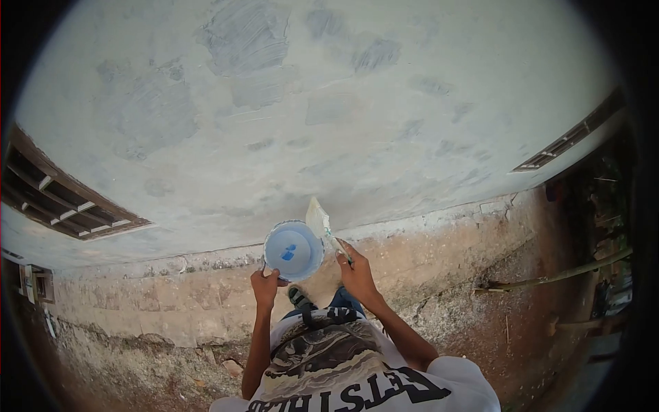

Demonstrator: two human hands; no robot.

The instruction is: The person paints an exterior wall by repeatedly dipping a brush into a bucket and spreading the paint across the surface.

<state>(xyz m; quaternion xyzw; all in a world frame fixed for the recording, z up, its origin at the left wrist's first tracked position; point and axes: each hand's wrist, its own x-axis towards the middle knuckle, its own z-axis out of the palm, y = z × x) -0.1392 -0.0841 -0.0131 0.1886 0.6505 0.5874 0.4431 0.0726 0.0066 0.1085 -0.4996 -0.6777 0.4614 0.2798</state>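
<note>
My left hand is closed on the near edge of a round light-blue plastic tub. The tub's inside faces up at me, with a pale smeared wall and darker blue patches on its bottom. In my right hand is the handle of a pointed trowel, its blade coated with whitish paste. The blade points toward the wall and overlaps the tub's right rim in this view. Ahead stands a pale plastered wall with several rough grey patches of filler.
A barred window is set in the wall at left, another at right. A worn concrete ledge runs along the wall's foot, with my sandalled foot on it. A long pole lies at right.
</note>
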